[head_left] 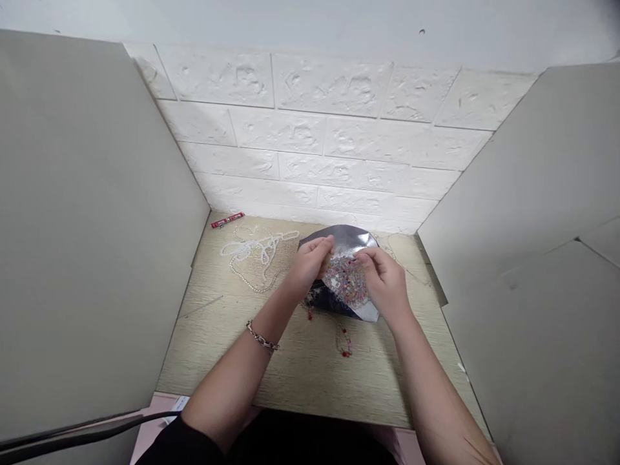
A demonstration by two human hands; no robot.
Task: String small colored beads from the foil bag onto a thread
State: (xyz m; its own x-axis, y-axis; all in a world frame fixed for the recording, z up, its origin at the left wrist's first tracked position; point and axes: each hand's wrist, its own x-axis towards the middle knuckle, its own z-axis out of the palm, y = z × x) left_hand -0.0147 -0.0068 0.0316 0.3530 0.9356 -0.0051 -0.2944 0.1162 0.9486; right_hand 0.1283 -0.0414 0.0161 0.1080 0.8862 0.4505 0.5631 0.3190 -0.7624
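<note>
Many small multicoloured beads [345, 279] lie heaped on an opened foil bag [339, 234], silver inside and dark blue outside. Over the bag's left part, my left hand [312, 261] is closed in a pinch; what its fingers hold is too small to make out. My right hand [386, 282] pinches at the right side of the heap, its fingertips close to the beads, and a tiny thing there cannot be told apart from them. Below the bag a thin beaded strand [345, 342] with red and pink beads lies looped on the table. A chain bracelet [261, 337] circles my left wrist.
White and pearly bead strings [256, 252] lie tangled on the wooden table [290, 371] at left. A small red item [227, 220] sits at the back left corner. Grey panels [97, 226] close both sides, with a white brick-pattern wall [310, 135] behind. A black cable [87, 436] runs at lower left.
</note>
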